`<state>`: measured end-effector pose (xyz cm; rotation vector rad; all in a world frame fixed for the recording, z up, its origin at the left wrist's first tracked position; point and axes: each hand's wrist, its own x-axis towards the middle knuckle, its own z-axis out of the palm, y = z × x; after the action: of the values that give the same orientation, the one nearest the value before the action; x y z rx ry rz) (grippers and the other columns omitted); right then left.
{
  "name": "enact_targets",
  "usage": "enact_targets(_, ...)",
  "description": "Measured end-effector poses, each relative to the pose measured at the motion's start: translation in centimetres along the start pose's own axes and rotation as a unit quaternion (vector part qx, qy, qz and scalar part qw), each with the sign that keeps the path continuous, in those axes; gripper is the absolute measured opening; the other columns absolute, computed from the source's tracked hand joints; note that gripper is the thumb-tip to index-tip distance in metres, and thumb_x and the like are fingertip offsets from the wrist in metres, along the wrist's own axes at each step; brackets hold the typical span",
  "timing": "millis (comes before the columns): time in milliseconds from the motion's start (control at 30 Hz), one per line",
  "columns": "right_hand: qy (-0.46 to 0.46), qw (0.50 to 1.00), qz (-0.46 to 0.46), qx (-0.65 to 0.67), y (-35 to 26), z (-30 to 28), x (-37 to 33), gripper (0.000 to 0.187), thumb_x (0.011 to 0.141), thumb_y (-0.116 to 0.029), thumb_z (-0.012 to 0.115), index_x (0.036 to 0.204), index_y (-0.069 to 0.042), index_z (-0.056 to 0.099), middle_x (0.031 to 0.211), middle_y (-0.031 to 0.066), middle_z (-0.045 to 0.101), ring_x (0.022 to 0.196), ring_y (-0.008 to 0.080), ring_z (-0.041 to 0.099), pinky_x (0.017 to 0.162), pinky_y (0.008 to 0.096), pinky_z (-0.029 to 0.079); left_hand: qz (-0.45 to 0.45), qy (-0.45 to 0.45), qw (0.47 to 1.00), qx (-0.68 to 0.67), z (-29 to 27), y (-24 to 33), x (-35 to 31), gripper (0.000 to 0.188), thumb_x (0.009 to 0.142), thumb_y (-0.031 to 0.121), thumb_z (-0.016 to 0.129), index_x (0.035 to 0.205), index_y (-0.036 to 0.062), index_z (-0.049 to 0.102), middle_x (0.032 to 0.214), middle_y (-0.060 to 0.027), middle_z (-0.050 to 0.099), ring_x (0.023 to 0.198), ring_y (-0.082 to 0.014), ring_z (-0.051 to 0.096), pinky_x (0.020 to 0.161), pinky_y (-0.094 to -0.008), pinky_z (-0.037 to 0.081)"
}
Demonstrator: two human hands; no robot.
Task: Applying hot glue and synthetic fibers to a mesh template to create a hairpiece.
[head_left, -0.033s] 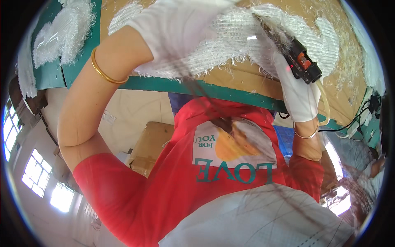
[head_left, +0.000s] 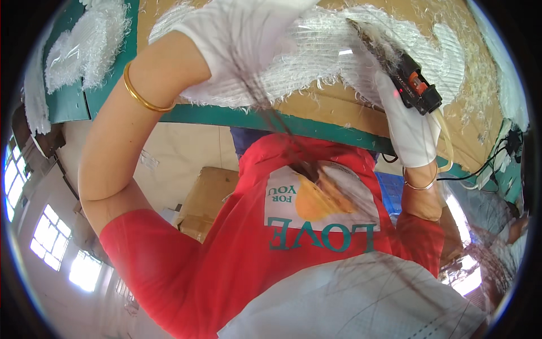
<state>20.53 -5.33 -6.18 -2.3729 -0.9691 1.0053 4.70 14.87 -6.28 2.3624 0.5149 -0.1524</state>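
Note:
A fluffy white fibre fabric piece (head_left: 319,53), ribbed with frayed edges, lies across brown cardboard (head_left: 339,107). My left hand (head_left: 243,42), in a white glove, is over its left part; the fingers are blurred and partly beyond the top edge, so I cannot see whether they grip anything. On the right, my right hand (head_left: 405,121), also gloved, is wrapped round a black and orange power tool (head_left: 416,85). The tool's long narrow tip points up-left over the fabric with fibres clinging to it. Its body hides most of my right fingers.
A pale cable (head_left: 449,144) runs from the tool's rear. Another fluffy white piece (head_left: 93,48) lies on the green table (head_left: 197,116) at the left. Black cords (head_left: 488,164) hang at the right edge. A cardboard box (head_left: 206,198) stands on the floor below.
My left hand and wrist have shifted very slightly up and to the left. My right hand and the tool look still.

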Motion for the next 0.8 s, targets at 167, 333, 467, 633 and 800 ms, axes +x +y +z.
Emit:
enact_targets(167, -0.031, 0.999, 0.037, 0.003, -1.8, -0.1, -0.1, 0.04, 0.1, -0.028, 0.067, 0.129, -0.001, 0.067, 0.122, 0.0093, 0.073, 0.11, 0.0144, 0.068, 0.096, 0.0321, 0.051, 0.194, 0.029, 0.966, 0.17, -0.8, -2.2, -0.4, 0.053, 0.079, 0.015, 0.075, 0.129, 0.0014, 0.061, 0.118, -0.0164, 0.058, 0.113, -0.0371, 0.056, 0.097, -0.0416, 0.047)
enact_targets(333, -0.022, 0.998, -0.046, 0.036, 1.5, 1.4, 1.2, 0.041, 0.101, -0.027, 0.066, 0.13, 0.002, 0.067, 0.125, 0.0089, 0.072, 0.111, 0.0159, 0.066, 0.099, 0.0319, 0.05, 0.148, 0.002, 0.976, 0.16, -0.8, -2.1, -0.6, 0.053, 0.08, 0.015, 0.075, 0.129, 0.0012, 0.06, 0.119, -0.0169, 0.058, 0.114, -0.0375, 0.056, 0.1, -0.0425, 0.046)
enact_targets(467, -0.057, 0.997, -0.048, 0.023, 1.0, 1.3, 1.7, 0.039, 0.104, -0.022, 0.061, 0.134, 0.002, 0.063, 0.128, 0.0106, 0.07, 0.119, 0.0185, 0.064, 0.104, 0.0335, 0.048, 0.132, 0.036, 0.988, 0.064, -0.7, -2.1, -0.6, 0.055, 0.083, 0.015, 0.073, 0.133, 0.0012, 0.058, 0.121, -0.0181, 0.058, 0.115, -0.0376, 0.056, 0.101, -0.043, 0.045)
enact_targets(633, -0.1, 0.973, -0.064, -0.197, 0.4, 0.7, 1.9, 0.037, 0.104, -0.02, 0.059, 0.137, -0.005, 0.062, 0.127, 0.0127, 0.069, 0.121, 0.0237, 0.063, 0.104, 0.0343, 0.047, 0.135, 0.004, 0.984, 0.117, -0.5, -1.9, 0.1, 0.056, 0.084, 0.014, 0.072, 0.136, 0.0015, 0.057, 0.121, -0.0202, 0.059, 0.114, -0.0385, 0.057, 0.101, -0.0431, 0.045)
enact_targets(800, -0.063, 0.996, -0.033, -0.052, 0.5, 0.5, 1.3, 0.032, 0.103, -0.021, 0.06, 0.132, -0.009, 0.067, 0.125, 0.0136, 0.069, 0.117, 0.024, 0.065, 0.103, 0.0357, 0.048, 0.143, -0.03, 0.984, 0.105, -0.9, -2.1, 0.4, 0.049, 0.083, 0.013, 0.071, 0.13, 0.0028, 0.06, 0.114, -0.0207, 0.061, 0.111, -0.0391, 0.058, 0.098, -0.0442, 0.046)
